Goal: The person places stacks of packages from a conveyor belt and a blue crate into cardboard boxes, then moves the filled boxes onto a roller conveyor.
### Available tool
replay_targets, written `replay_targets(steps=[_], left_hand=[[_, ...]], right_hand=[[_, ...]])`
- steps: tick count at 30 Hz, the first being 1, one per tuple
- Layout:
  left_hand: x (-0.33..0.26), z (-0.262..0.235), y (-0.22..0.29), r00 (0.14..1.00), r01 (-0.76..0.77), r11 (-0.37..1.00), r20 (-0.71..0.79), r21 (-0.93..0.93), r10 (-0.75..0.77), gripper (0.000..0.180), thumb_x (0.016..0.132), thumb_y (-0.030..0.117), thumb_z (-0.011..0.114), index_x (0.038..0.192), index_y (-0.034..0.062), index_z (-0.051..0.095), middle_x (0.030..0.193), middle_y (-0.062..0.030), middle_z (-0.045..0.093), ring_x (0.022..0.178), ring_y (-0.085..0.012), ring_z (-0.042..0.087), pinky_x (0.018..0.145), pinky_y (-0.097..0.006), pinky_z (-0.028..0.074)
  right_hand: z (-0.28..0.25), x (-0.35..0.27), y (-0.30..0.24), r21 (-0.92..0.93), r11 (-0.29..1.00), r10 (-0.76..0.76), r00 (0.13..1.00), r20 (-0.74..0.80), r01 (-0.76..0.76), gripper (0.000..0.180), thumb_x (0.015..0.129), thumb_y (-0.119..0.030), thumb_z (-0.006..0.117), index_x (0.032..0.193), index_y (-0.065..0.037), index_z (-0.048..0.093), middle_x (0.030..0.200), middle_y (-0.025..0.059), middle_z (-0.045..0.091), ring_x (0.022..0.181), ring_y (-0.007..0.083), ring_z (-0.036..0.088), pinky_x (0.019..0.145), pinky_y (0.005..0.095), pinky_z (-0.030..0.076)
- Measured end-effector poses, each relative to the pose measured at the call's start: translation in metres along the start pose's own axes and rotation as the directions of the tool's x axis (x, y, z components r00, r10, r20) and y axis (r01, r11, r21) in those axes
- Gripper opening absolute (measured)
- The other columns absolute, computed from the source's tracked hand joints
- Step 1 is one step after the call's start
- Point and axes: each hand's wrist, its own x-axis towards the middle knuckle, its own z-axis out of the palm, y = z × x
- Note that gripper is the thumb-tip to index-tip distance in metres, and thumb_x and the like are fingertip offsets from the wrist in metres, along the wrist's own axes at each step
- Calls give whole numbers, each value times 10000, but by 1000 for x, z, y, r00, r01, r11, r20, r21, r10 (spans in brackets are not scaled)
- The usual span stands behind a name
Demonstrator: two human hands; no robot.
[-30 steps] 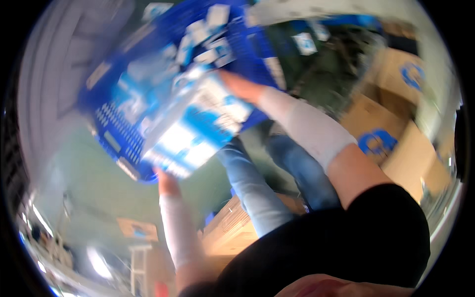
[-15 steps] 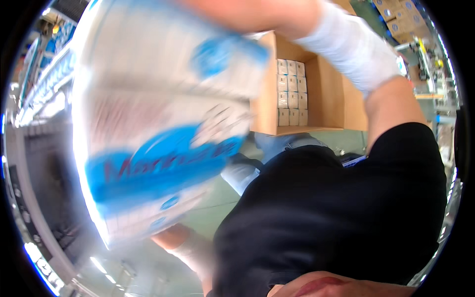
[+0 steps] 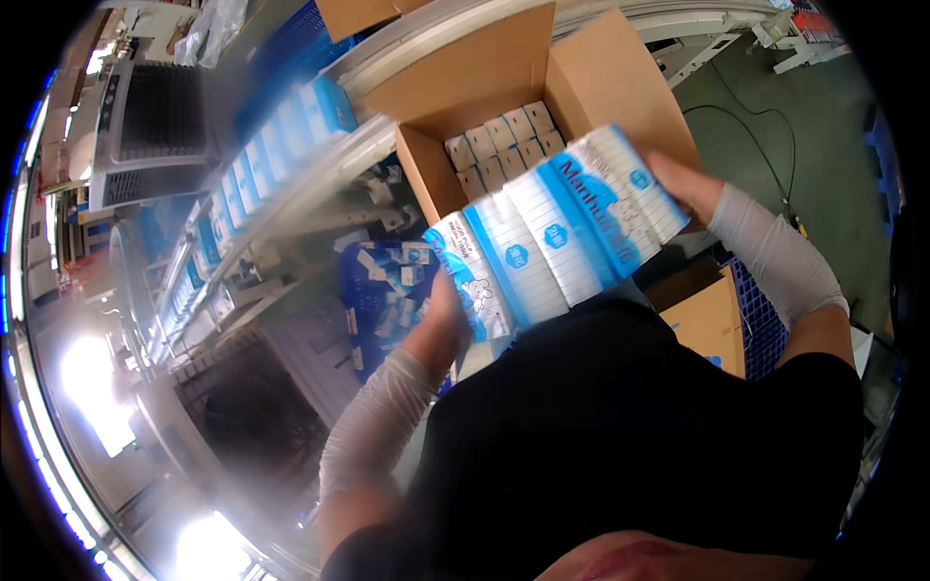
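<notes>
Fingers (image 3: 678, 174) clasp tissue bundle (image 3: 557, 237) ends, lengthwise between hands

Left hand (image 3: 444, 320) fingers behind packs (image 3: 557, 232); conveyor (image 3: 242, 184) blurred

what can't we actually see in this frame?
Head view only:
- Left hand: fingers hidden behind the row of blue-and-white packs.
- Right hand: palm hidden by the packs' far end.
- Cardboard box: the packs cover its lower interior.
- Blue crate: contents blurred.
- Conveyor packs: motion-blurred.
</notes>
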Motion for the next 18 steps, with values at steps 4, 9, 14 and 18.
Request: replay_targets(steps=[4, 9, 14, 18], left_hand=[[33, -14, 43, 993, 98, 619, -122, 779, -4, 459, 960, 340, 391, 1191, -24, 548, 1131, -187, 621, 881, -311, 668, 712, -428, 553], [60, -30, 87, 796, -127, 64, 64, 990, 601, 206, 902, 185, 539, 952, 13, 640, 1002, -130, 682, 814, -274, 680, 640, -341, 542], [69, 15, 47, 880, -306, -558, 453, 772, 144, 779, 783, 444, 680, 1439, 242, 312, 1510, -133, 251, 1356, -347, 305, 1093, -426, 292], [178, 2, 13, 890, -331, -625, 454, 707, 42, 897, 702, 147, 737, 1448, 267, 252, 1475, -185, 272, 1320, -372, 342, 1068, -414, 332]], right_hand=[[-39, 48, 11, -953, 299, -230, 966, -121, -48, 579, 963, -456, 319, 969, 8, 666, 928, 234, 658, 806, 348, 651, 735, 440, 493], [-24, 23, -31, -937, 157, -730, 676, 103, 312, 319, 842, -168, 518, 1094, 18, 577, 899, 234, 641, 813, 389, 625, 714, 472, 485], [30, 76, -8, -987, 3, -76, 984, 160, 161, 543, 782, -328, 696, 1176, -12, 498, 1233, 166, 520, 1159, 310, 504, 948, 415, 427], [17, 160, 40, -967, -234, -64, 991, 115, 97, 717, 717, -297, 765, 1310, -72, 429, 1272, 161, 510, 1092, 331, 563, 902, 435, 468]])
